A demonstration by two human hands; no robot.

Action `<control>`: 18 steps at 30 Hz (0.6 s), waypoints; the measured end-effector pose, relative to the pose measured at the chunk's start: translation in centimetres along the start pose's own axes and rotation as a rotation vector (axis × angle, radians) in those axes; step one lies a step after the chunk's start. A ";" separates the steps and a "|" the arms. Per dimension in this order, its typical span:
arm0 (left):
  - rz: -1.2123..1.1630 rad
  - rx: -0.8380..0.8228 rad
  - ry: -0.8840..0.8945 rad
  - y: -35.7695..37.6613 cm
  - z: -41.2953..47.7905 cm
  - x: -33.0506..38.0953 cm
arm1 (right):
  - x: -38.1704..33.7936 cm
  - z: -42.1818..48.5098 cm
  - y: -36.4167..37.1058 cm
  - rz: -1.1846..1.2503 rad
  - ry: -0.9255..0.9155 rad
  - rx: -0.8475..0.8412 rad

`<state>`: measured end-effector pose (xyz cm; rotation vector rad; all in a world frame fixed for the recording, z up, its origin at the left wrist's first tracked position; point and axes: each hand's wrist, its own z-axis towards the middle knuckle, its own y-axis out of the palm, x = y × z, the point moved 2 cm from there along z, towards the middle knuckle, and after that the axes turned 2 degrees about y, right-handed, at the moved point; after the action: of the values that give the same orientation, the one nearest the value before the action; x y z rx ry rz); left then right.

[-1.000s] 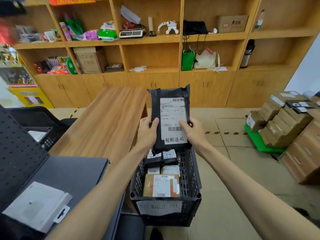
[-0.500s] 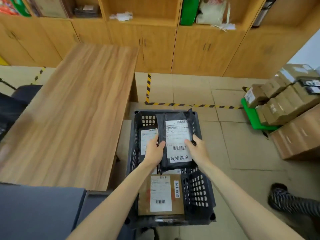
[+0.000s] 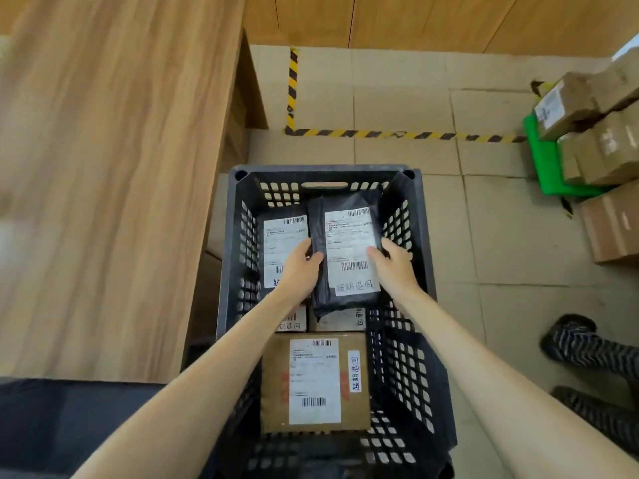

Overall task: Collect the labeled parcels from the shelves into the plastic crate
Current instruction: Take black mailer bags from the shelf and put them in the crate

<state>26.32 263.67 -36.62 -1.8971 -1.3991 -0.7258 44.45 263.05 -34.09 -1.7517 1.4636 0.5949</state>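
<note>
A black plastic crate [image 3: 425, 236] stands on the floor below me. Inside its far half I hold a black poly-bag parcel [image 3: 347, 250] with a white shipping label. My left hand [image 3: 301, 267] grips its left edge and my right hand [image 3: 394, 262] grips its right edge. To its left, another black labeled parcel [image 3: 283, 243] lies in the crate, partly hidden by my left hand. A brown cardboard parcel [image 3: 314, 382] with a white label fills the near half. Two smaller labeled parcels lie between them, mostly covered.
A wooden table [image 3: 103, 167] runs along the crate's left side. Black-and-yellow floor tape [image 3: 380, 134] marks the tiles beyond the crate. Stacked cardboard boxes [image 3: 601, 140] sit on a green base at the right. Striped slippers [image 3: 587, 350] show at lower right.
My hands lowered the black parcel from chest height down into the crate's far half. My view tilted down from the shelves to the crate.
</note>
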 end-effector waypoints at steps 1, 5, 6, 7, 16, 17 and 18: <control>0.004 0.008 -0.020 0.0 1.0 -0.6 | 0.3 0.8 0.1 -0.001 0.011 -0.004; 0.048 0.042 -0.036 0.1 3.0 -1.5 | 1.4 3.3 0.6 -0.010 0.031 0.001; 0.065 0.049 -0.032 0.1 2.9 -1.3 | 1.7 3.7 0.7 -0.013 0.035 -0.001; 0.081 0.057 -0.035 0.2 3.0 -1.4 | 2.0 4.1 0.9 -0.022 0.037 -0.002; 0.318 0.061 -0.027 0.4 2.7 -1.9 | 4.2 5.5 1.8 -0.097 0.146 -0.035; 0.317 0.064 -0.022 0.3 2.4 -1.6 | 3.9 5.3 1.7 -0.106 0.137 -0.031; 0.317 0.071 -0.012 0.1 2.2 -1.3 | 3.6 5.1 1.5 -0.118 0.123 -0.029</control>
<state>26.13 264.66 -39.00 -2.0064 -1.0800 -0.5043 44.42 264.78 -40.27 -1.9110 1.4284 0.4563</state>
